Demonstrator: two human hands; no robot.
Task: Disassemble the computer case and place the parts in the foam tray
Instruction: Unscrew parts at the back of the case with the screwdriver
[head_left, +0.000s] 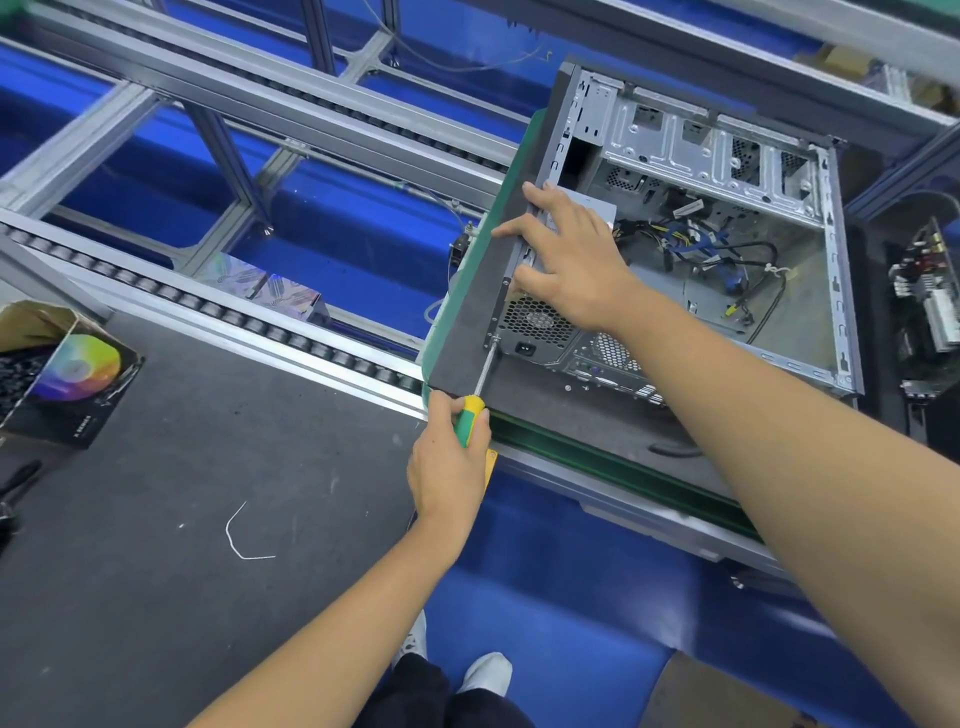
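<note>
An open metal computer case (727, 156) lies on its side on a dark foam pad (467, 322) over a green conveyor pallet. Cables and a power supply (540, 322) show inside. My left hand (449, 462) grips a yellow-green screwdriver (475, 400); its tip sits on a screw at the case's rear edge by the power supply fan grille. My right hand (566, 260) rests on the case's top rear edge and the power supply, fingers spread. A removed circuit board (924, 306) lies in the dark foam tray (883, 395) to the right of the case.
Aluminium roller conveyor rails (260, 322) run to the left. A grey table surface (208, 493) lies at lower left, with a black fan box (67, 379) on it. Blue floor and my shoes (483, 670) show below.
</note>
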